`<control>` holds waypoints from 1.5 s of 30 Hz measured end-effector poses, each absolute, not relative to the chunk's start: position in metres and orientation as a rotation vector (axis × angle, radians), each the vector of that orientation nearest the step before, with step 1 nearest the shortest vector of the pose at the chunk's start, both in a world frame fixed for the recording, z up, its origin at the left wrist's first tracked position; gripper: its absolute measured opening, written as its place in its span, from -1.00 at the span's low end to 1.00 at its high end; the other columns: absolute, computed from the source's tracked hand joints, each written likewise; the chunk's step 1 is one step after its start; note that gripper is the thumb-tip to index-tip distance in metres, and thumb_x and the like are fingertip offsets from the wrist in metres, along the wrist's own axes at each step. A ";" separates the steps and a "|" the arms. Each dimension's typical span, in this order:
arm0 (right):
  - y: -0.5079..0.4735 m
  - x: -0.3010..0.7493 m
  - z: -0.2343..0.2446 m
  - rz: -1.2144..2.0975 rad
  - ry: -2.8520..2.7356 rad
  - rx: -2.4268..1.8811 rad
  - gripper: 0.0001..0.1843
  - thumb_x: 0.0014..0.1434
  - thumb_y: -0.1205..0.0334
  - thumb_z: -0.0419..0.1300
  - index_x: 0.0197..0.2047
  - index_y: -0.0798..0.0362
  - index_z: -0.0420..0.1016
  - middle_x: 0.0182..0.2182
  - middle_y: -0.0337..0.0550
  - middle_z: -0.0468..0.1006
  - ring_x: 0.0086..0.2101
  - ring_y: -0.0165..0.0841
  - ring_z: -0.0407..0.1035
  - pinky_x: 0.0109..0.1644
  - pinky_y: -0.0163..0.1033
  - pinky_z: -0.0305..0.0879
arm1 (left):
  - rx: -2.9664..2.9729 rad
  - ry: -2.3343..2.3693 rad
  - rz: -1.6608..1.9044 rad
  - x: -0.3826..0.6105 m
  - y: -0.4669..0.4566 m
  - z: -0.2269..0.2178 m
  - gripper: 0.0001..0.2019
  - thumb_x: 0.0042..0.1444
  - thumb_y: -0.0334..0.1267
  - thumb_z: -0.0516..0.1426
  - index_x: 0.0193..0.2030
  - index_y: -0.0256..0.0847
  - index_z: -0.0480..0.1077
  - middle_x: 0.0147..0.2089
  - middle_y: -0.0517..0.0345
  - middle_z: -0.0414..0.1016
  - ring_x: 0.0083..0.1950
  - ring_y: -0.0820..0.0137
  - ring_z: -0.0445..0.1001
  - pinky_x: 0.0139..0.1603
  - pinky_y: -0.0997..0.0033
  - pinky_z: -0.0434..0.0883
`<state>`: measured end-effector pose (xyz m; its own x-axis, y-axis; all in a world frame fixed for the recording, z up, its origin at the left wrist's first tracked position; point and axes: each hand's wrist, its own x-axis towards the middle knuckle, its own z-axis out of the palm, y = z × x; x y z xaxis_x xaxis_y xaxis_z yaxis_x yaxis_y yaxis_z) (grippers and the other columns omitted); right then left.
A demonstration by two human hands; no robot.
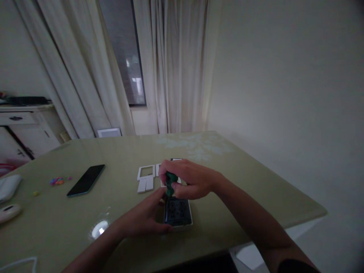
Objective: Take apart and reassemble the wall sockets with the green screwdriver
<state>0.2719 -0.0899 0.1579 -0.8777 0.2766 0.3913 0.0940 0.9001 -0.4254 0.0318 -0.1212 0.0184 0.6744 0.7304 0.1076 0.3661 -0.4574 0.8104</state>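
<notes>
My right hand (pixel 192 180) is closed around the green handle of a screwdriver (pixel 170 182), which points down at the far left corner of a black-faced, white-sided wall switch (pixel 178 213). The screwdriver's tip is too dark to make out. My left hand (pixel 145 218) grips the switch from its left side, thumb along the near edge and fingers at the far left corner, partly hidden. Just beyond the hands lie a square white frame (pixel 139 174) and flat white plates (pixel 145 185). More white pieces behind my right hand are partly covered.
Left on the green table (pixel 119 208) are a dark phone (pixel 87 181), several colourful beads (pixel 58 181) and white rounded objects (pixel 9 186). A shiny disc (pixel 100 229) lies near my left forearm. A wall (pixel 284 94) runs along the right; curtains (pixel 182 76) hang behind.
</notes>
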 end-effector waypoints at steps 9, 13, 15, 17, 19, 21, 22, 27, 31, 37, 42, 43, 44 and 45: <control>-0.099 0.262 0.155 0.057 -2.544 -0.735 -0.63 0.44 -0.13 0.14 -0.02 0.03 0.41 -0.37 -0.15 0.56 -0.37 -0.29 0.38 -0.26 -0.24 0.16 | 2.107 0.887 0.579 0.034 -0.123 0.019 -0.26 0.04 -0.20 0.45 0.33 -0.06 0.28 0.32 -0.06 0.44 0.28 -0.02 0.46 0.32 -0.13 0.45; -0.098 0.260 0.154 0.115 -2.580 -0.717 -0.75 0.51 0.01 0.08 -0.04 0.01 0.40 -0.37 -0.19 0.55 -0.38 -0.34 0.37 -0.25 -0.25 0.14 | 2.118 0.909 0.565 0.032 -0.122 0.017 -0.30 0.04 -0.20 0.45 0.29 -0.07 0.31 0.26 -0.04 0.47 0.23 0.00 0.49 0.31 -0.15 0.46; -0.096 0.262 0.156 0.264 -2.592 -0.557 -0.84 0.50 0.12 0.09 0.00 0.01 0.36 -0.24 -0.14 0.57 -0.28 -0.33 0.40 -0.14 -0.25 0.24 | 2.117 0.881 0.578 0.032 -0.122 0.017 -0.25 0.05 -0.20 0.45 0.35 -0.03 0.27 0.29 -0.05 0.46 0.26 -0.03 0.47 0.32 -0.17 0.46; -0.096 0.264 0.157 0.375 -2.587 -0.455 -0.86 0.47 0.20 0.10 0.04 0.02 0.33 -0.13 -0.09 0.55 -0.18 -0.32 0.41 -0.03 -0.21 0.30 | 2.115 0.842 0.590 0.032 -0.122 0.018 -0.19 0.06 -0.18 0.45 0.41 0.01 0.23 0.36 -0.07 0.42 0.32 -0.07 0.44 0.34 -0.20 0.44; -0.096 0.265 0.157 0.434 -2.589 -0.432 -0.81 0.43 0.28 0.08 0.09 0.02 0.32 -0.09 -0.08 0.54 -0.16 -0.30 0.40 0.01 -0.17 0.33 | 2.109 0.820 0.594 0.033 -0.121 0.019 -0.14 0.07 -0.18 0.45 0.46 0.03 0.19 0.41 -0.08 0.37 0.36 -0.09 0.41 0.35 -0.19 0.43; -0.096 0.266 0.158 0.467 -2.590 -0.431 -0.71 0.37 0.36 0.06 0.14 0.02 0.33 -0.08 -0.08 0.54 -0.16 -0.29 0.41 0.01 -0.14 0.35 | 2.101 0.819 0.594 0.033 -0.121 0.019 -0.11 0.06 -0.19 0.45 0.48 0.04 0.17 0.43 -0.07 0.36 0.37 -0.09 0.40 0.36 -0.17 0.42; -0.096 0.267 0.158 0.481 -2.588 -0.419 -0.65 0.34 0.40 0.06 0.16 0.03 0.34 -0.07 -0.08 0.54 -0.15 -0.29 0.41 0.01 -0.14 0.36 | 2.099 0.820 0.593 0.033 -0.121 0.019 -0.10 0.05 -0.20 0.46 0.49 0.04 0.16 0.43 -0.06 0.37 0.37 -0.08 0.40 0.37 -0.17 0.42; -0.092 0.272 0.159 0.491 -2.571 -0.336 -0.68 0.39 0.29 0.18 0.19 0.03 0.44 0.00 -0.05 0.61 -0.10 -0.30 0.48 0.06 -0.16 0.38 | 2.103 0.831 0.600 0.033 -0.121 0.019 -0.06 0.06 -0.23 0.44 0.53 0.06 0.11 0.43 -0.09 0.37 0.35 -0.08 0.43 0.36 -0.21 0.43; -0.093 0.272 0.160 0.368 -2.567 -0.359 -0.71 0.44 -0.02 0.24 0.00 0.04 0.53 -0.10 -0.06 0.64 -0.12 -0.29 0.50 0.03 -0.17 0.37 | 2.097 0.898 0.586 0.032 -0.122 0.016 0.00 0.03 -0.21 0.46 0.54 0.05 0.08 0.39 -0.10 0.41 0.30 -0.10 0.47 0.33 -0.21 0.45; -0.098 0.267 0.159 0.409 -2.578 -0.244 -0.77 0.55 0.22 0.00 0.09 0.05 0.45 -0.03 -0.03 0.63 -0.05 -0.31 0.50 0.08 -0.20 0.38 | 2.119 0.874 0.598 0.033 -0.122 0.016 -0.10 0.06 -0.18 0.47 0.48 0.01 0.16 0.39 -0.07 0.41 0.32 -0.08 0.46 0.35 -0.16 0.44; -0.101 0.260 0.154 0.200 -2.537 -0.451 -0.70 0.58 0.06 0.02 0.05 0.06 0.47 -0.08 -0.02 0.67 -0.12 -0.29 0.55 -0.01 -0.20 0.36 | 2.107 0.888 0.587 0.036 -0.123 0.019 -0.20 0.05 -0.19 0.46 0.39 -0.05 0.24 0.32 -0.07 0.46 0.27 -0.05 0.48 0.32 -0.14 0.46; -0.102 0.260 0.155 0.204 -2.546 -0.485 -0.69 0.57 0.02 0.05 0.06 0.06 0.47 -0.10 -0.03 0.67 -0.14 -0.28 0.54 -0.03 -0.19 0.36 | 2.108 0.892 0.593 0.036 -0.123 0.019 -0.19 0.05 -0.18 0.46 0.40 -0.05 0.23 0.34 -0.08 0.45 0.28 -0.05 0.48 0.32 -0.15 0.46; -0.103 0.261 0.157 0.230 -2.560 -0.505 -0.69 0.55 0.01 0.09 0.07 0.06 0.46 -0.11 -0.03 0.67 -0.16 -0.27 0.54 -0.05 -0.19 0.36 | 2.110 0.893 0.599 0.036 -0.123 0.018 -0.16 0.05 -0.18 0.46 0.42 -0.04 0.21 0.35 -0.09 0.43 0.29 -0.06 0.46 0.32 -0.16 0.45; -0.104 0.262 0.159 0.271 -2.574 -0.508 -0.71 0.52 0.03 0.12 0.09 0.07 0.45 -0.11 -0.04 0.66 -0.16 -0.27 0.53 -0.05 -0.18 0.37 | 2.112 0.889 0.607 0.036 -0.123 0.018 -0.14 0.05 -0.18 0.46 0.44 -0.03 0.19 0.37 -0.11 0.41 0.31 -0.07 0.45 0.32 -0.16 0.45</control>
<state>0.2623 -0.1038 0.1592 -0.8061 0.4021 0.4343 0.3026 0.9106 -0.2814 0.0356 -0.1230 0.0179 0.6462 0.7520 0.1304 0.3952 -0.4758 0.7858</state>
